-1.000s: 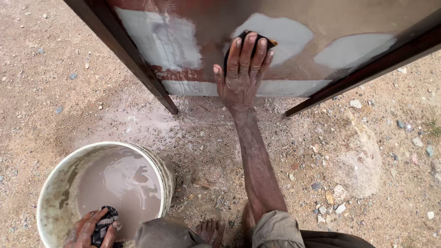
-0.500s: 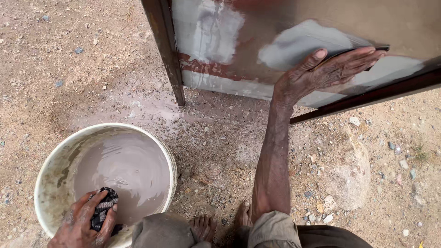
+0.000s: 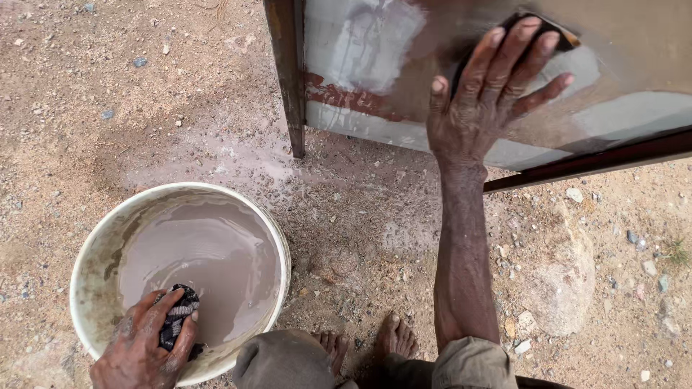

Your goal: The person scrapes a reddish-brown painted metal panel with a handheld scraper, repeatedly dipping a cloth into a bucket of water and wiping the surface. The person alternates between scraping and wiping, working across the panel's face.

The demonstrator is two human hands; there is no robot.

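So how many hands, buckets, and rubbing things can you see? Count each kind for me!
Hands: 2, the left hand and the right hand
Buckets: 1, a white bucket of muddy water
Rubbing things: 2, a dark cloth and a dark pad
Total: 5

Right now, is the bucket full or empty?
Partly full: muddy grey-brown water covers the white bucket bottom, well below the rim. The left hand dips a dark cloth in.
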